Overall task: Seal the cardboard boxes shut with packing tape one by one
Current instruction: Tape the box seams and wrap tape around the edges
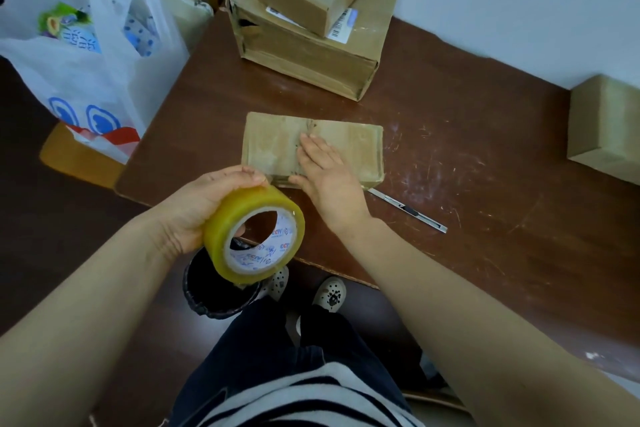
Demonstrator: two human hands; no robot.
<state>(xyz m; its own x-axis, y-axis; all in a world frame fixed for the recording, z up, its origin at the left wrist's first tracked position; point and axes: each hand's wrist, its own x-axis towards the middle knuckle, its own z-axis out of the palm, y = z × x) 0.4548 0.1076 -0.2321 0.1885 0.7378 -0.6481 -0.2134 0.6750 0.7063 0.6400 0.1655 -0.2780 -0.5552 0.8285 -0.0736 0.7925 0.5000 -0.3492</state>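
A flat cardboard box (349,146) lies near the front edge of the brown table (467,156). My right hand (323,170) rests flat on its top, fingers straight, over the middle seam. My left hand (204,201) grips a yellowish roll of clear packing tape (254,236) by its outer face, just in front of the box's near left corner and above the table edge. Whether a strip of tape runs from the roll to the box cannot be made out.
Two stacked cardboard boxes (311,28) stand at the back of the table and another box (606,128) at the right edge. A utility knife (408,210) lies right of my right wrist. A white plastic bag (97,55) sits left; a dark bin (218,291) stands below the table edge.
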